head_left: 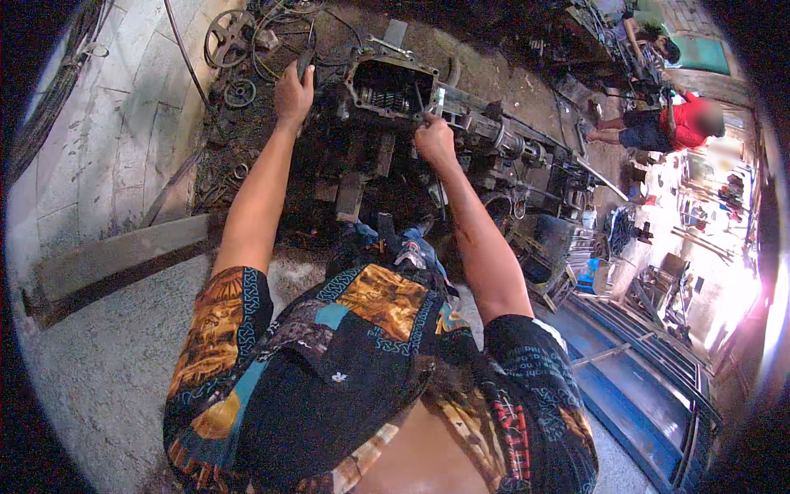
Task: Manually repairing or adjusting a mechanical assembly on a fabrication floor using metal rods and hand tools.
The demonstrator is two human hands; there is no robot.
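An open metal gearbox housing (354, 85), greasy and dark inside, sits ahead of me with a toothed gear shaft (390, 100) showing in it. To its left, my left hand (293, 96) is closed around a dark, slim tool (305, 61); a thin shaft seems to run up from it, but its kind is unclear. At the housing's right edge, my right hand (434, 140) is closed. A slim dark rod (420, 97) slants from its fingers towards the housing opening. Beside that hand stands a flat, bright metal piece (440, 100); whether the hand touches it I cannot tell.
Machine shafts and fittings (518, 146) extend right of the housing. A spoked wheel (229, 38), a smaller wheel (239, 93) and cables lie left, near a pale wall (107, 123). Blue metal frames (634, 387) lie at lower right. A person in red (693, 119) and another person (646, 45) are far right.
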